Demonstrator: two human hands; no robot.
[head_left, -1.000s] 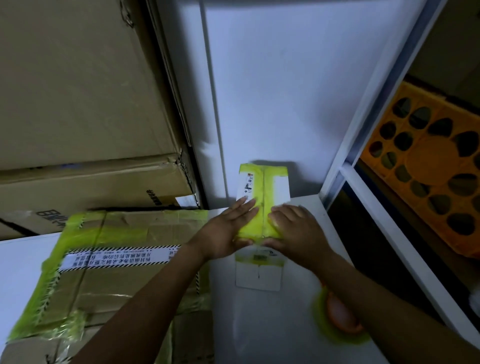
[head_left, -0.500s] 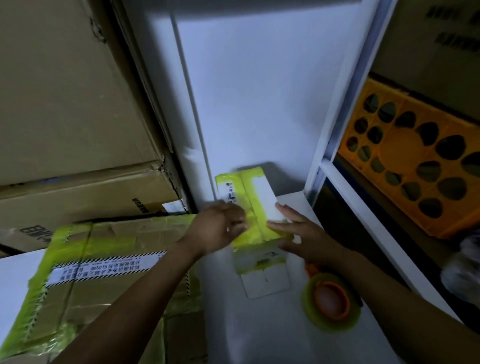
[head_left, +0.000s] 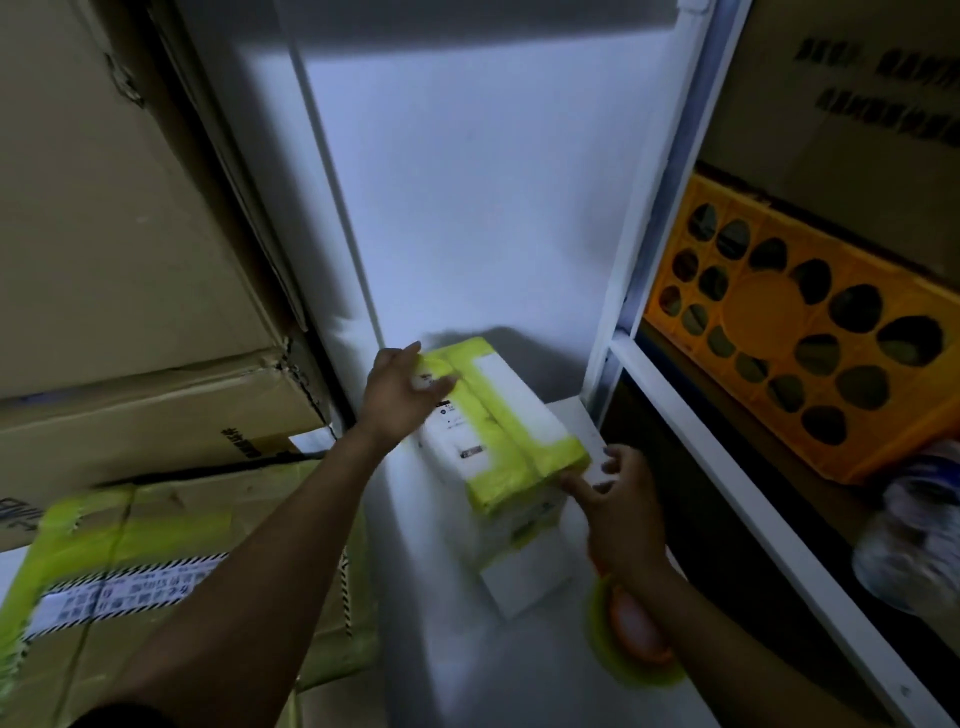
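**Shelf lot, listed near to far**

1. Tape roll (head_left: 639, 675): yellow on an orange core, flat on the shelf (head_left: 467, 649), partly under the right forearm.
2. Large carton (head_left: 130, 571): brown, banded in yellow tape with a printed label, at the left front.
3. Right hand (head_left: 621, 506): fingers spread and loosely bent. The tips touch the near right corner of the box and nothing is grasped.
4. Box (head_left: 511, 431): small and white, wrapped in yellow tape. It sits askew on the shelf between the two hands, close to the back wall (head_left: 483, 208), and its lower part is blurred.
5. Left hand (head_left: 397, 395): fingers nearly straight, laid over the far left top corner of the box. It presses rather than grips.
6. Stacked cartons (head_left: 130, 260): far left.
7. Orange crate (head_left: 789, 332): in the next bay to the right.

**Risk notes**
- Neither hand has a real hold. Uneven pushing could swing the box further round and carry its near corner toward the right edge of the shelf, where it may tip off.
- A backward sweep of the right forearm could knock the roll off the front.
- Fingers dragged across the tape could wrinkle or lift its edges.
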